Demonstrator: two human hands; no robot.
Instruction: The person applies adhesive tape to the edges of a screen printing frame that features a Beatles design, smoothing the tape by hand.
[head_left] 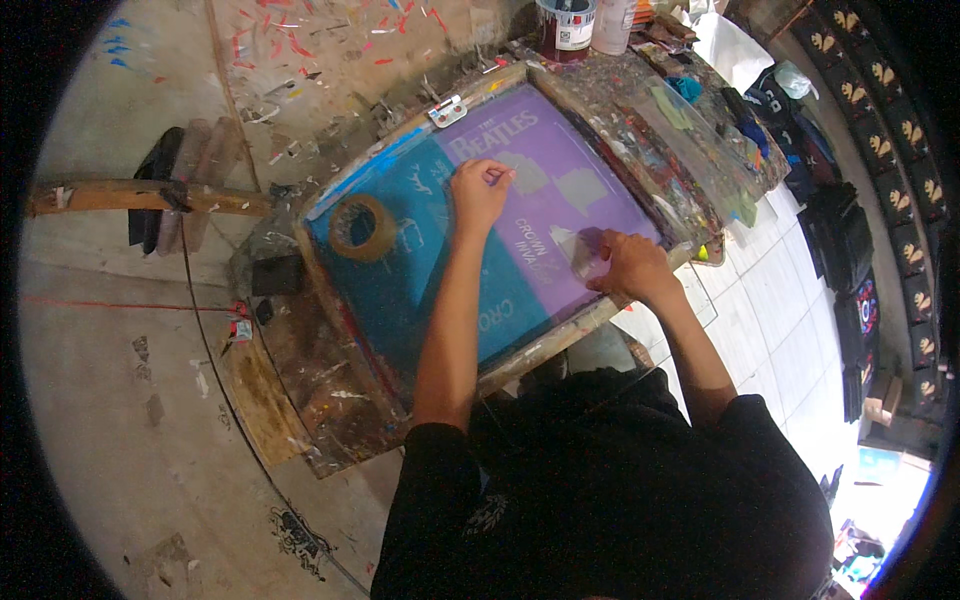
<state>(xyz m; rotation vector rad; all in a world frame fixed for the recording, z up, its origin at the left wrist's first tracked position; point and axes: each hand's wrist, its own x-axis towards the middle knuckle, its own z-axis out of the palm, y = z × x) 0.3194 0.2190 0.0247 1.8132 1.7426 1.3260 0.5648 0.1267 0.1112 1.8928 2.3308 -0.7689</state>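
Observation:
A screen-printing frame (395, 305) lies tilted before me, its mesh teal on the left and purple on the right, with pale lettering and shapes. Over the middle of the mesh is my left hand (480, 198), thumb and fingertips pinched together; whatever they hold is too small to name. At the frame's right side, my right hand (638, 268) has bent fingers, with thumb and forefinger apart. A translucent piece of tape (577, 247) lies beside those fingertips on the purple part. The roll of brown tape (362, 228) rests on the teal part, touched by neither hand.
A metal hinge clamp (447, 112) sits on the frame's far edge. Beyond it stand a paint tub (567, 30) and a paint-stained bench (665, 130). To the left a wooden bar (105, 197) juts out; dark cloths (835, 245) are piled at right.

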